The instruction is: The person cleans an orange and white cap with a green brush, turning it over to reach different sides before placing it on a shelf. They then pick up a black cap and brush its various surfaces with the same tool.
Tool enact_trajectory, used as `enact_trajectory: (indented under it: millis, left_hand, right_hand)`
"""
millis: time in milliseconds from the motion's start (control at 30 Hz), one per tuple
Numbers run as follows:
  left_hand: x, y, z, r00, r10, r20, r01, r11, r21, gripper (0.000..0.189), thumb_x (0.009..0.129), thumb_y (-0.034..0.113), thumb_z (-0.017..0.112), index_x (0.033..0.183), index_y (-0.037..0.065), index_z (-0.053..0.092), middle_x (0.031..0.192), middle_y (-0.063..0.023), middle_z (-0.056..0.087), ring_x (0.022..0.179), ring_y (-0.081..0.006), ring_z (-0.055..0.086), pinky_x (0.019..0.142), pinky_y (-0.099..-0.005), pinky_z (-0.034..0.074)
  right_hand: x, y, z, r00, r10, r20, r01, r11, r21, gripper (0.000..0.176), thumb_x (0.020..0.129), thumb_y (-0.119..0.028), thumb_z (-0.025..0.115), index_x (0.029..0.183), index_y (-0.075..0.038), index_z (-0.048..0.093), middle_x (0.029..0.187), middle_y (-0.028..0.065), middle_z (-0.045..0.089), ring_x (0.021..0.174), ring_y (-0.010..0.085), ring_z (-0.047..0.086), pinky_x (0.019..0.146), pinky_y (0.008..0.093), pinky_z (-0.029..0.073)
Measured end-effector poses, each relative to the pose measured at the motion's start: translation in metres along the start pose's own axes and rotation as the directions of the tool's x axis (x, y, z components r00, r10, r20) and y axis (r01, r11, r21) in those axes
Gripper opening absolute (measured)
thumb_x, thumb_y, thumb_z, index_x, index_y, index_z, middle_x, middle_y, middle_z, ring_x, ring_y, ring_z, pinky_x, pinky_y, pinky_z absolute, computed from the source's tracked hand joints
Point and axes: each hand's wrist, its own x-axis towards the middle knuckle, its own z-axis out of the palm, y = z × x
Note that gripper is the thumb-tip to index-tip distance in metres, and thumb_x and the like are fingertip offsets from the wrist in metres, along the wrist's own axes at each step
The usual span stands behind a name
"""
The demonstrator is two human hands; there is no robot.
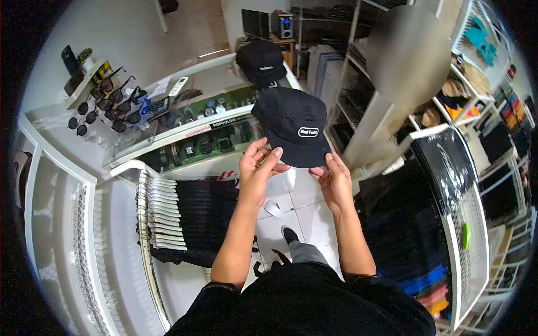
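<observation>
A black cap [291, 115] with a small white-outlined label on its front is held up in front of me, its brim pointing toward me. My left hand [259, 168] grips the left edge of the brim, thumb on top and fingers partly underneath. At the brim's right corner, my right hand [334, 182] pinches the edge between thumb and fingers. Just behind the held cap, a second black cap [261, 61] with a small light mark sits at the end of the glass display counter [190, 131].
Sunglasses [106, 103] stand on a rack at the left. Dark garments [207, 215] hang from a white rail below my left arm. Another rack of dark clothes [403, 207] is close on my right. A white tiled floor [316, 221] shows between the racks.
</observation>
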Motion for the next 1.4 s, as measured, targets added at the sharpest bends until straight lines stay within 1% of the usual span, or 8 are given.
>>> enact_trajectory:
  millis: [533, 833, 967, 1000, 1067, 1167, 1267, 1400]
  left_hand:
    - [-0.100, -0.027, 0.112, 0.872, -0.157, 0.464, 0.136, 0.988, 0.080, 0.043, 0.098, 0.017, 0.072, 0.133, 0.001, 0.053, 0.107, -0.0102, 0.071, 0.081, -0.0137, 0.071, 0.074, -0.0294, 0.058]
    - [-0.124, -0.102, 0.254, 0.811, -0.087, 0.579, 0.204, 0.969, -0.141, 0.028, 0.101, 0.010, 0.068, 0.122, 0.001, 0.053, 0.125, -0.0111, 0.062, 0.116, -0.0154, 0.058, 0.104, -0.0311, 0.046]
    - [-0.149, -0.122, 0.324, 0.747, -0.090, 0.658, 0.255, 0.954, -0.159, 0.040, 0.102, 0.012, 0.066, 0.138, 0.001, 0.051, 0.138, -0.0121, 0.061, 0.125, -0.0201, 0.059, 0.109, -0.0353, 0.043]
    - [-0.151, -0.131, 0.336, 0.734, -0.061, 0.676, 0.219, 0.964, -0.151, 0.042, 0.103, 0.009, 0.065, 0.141, 0.000, 0.051, 0.140, -0.0126, 0.061, 0.126, -0.0198, 0.059, 0.111, -0.0351, 0.043]
    - [-0.161, -0.138, 0.355, 0.719, -0.060, 0.693, 0.211, 0.968, -0.134, 0.036, 0.102, 0.007, 0.065, 0.135, 0.000, 0.053, 0.133, -0.0124, 0.063, 0.120, -0.0170, 0.060, 0.107, -0.0324, 0.045]
    - [-0.167, -0.148, 0.378, 0.718, -0.017, 0.696, 0.114, 0.989, -0.094, 0.027, 0.102, 0.005, 0.066, 0.127, -0.001, 0.058, 0.120, -0.0111, 0.068, 0.110, -0.0129, 0.062, 0.099, -0.0281, 0.048]
    - [-0.174, -0.152, 0.394, 0.697, 0.063, 0.714, -0.005, 0.997, -0.083, 0.024, 0.101, 0.004, 0.066, 0.124, -0.002, 0.060, 0.118, -0.0118, 0.069, 0.107, -0.0130, 0.063, 0.097, -0.0272, 0.050]
    - [-0.174, -0.156, 0.404, 0.711, 0.026, 0.703, -0.012, 1.000, -0.026, 0.024, 0.102, 0.003, 0.065, 0.124, -0.003, 0.060, 0.118, -0.0121, 0.071, 0.105, -0.0121, 0.064, 0.094, -0.0266, 0.051]
  right_hand:
    - [-0.172, -0.077, -0.100, 0.940, -0.203, -0.275, 0.214, 0.977, 0.009, 0.040, 0.107, -0.016, 0.056, 0.144, -0.001, 0.052, 0.122, 0.0095, 0.072, 0.081, 0.0170, 0.076, 0.080, 0.0306, 0.062]
    - [-0.228, -0.151, -0.207, 0.854, -0.310, -0.418, 0.365, 0.929, 0.055, 0.044, 0.106, -0.016, 0.057, 0.145, 0.004, 0.051, 0.120, 0.0118, 0.073, 0.079, 0.0162, 0.076, 0.075, 0.0273, 0.062]
    - [-0.254, -0.184, -0.250, 0.836, -0.323, -0.444, 0.349, 0.937, -0.025, 0.045, 0.105, -0.015, 0.061, 0.144, 0.007, 0.053, 0.111, 0.0099, 0.075, 0.078, 0.0141, 0.075, 0.074, 0.0267, 0.061]
    - [-0.261, -0.188, -0.266, 0.782, -0.387, -0.488, 0.261, 0.915, -0.307, 0.045, 0.103, -0.016, 0.063, 0.142, 0.008, 0.055, 0.104, 0.0087, 0.076, 0.077, 0.0127, 0.073, 0.073, 0.0266, 0.059]
    - [-0.272, -0.202, -0.286, 0.656, -0.574, -0.490, 0.132, 0.727, -0.674, 0.048, 0.098, -0.018, 0.072, 0.137, 0.007, 0.060, 0.083, 0.0054, 0.075, 0.075, 0.0097, 0.068, 0.072, 0.0263, 0.054]
    - [-0.279, -0.235, -0.322, 0.319, -0.940, -0.123, -0.263, 0.037, -0.964, 0.044, 0.092, -0.021, 0.074, 0.132, -0.003, 0.067, 0.101, 0.0152, 0.071, 0.091, 0.0283, 0.070, 0.086, 0.0385, 0.055]
    - [-0.271, -0.263, -0.377, 0.330, -0.939, -0.101, -0.431, -0.054, -0.901, 0.048, 0.090, -0.028, 0.075, 0.134, -0.010, 0.067, 0.129, 0.0174, 0.063, 0.122, 0.0346, 0.058, 0.107, 0.0473, 0.041]
    - [-0.253, -0.268, -0.430, 0.421, -0.906, -0.045, -0.545, -0.212, -0.811, 0.059, 0.092, -0.038, 0.073, 0.145, -0.016, 0.059, 0.134, 0.0196, 0.058, 0.126, 0.0381, 0.055, 0.113, 0.0524, 0.033]
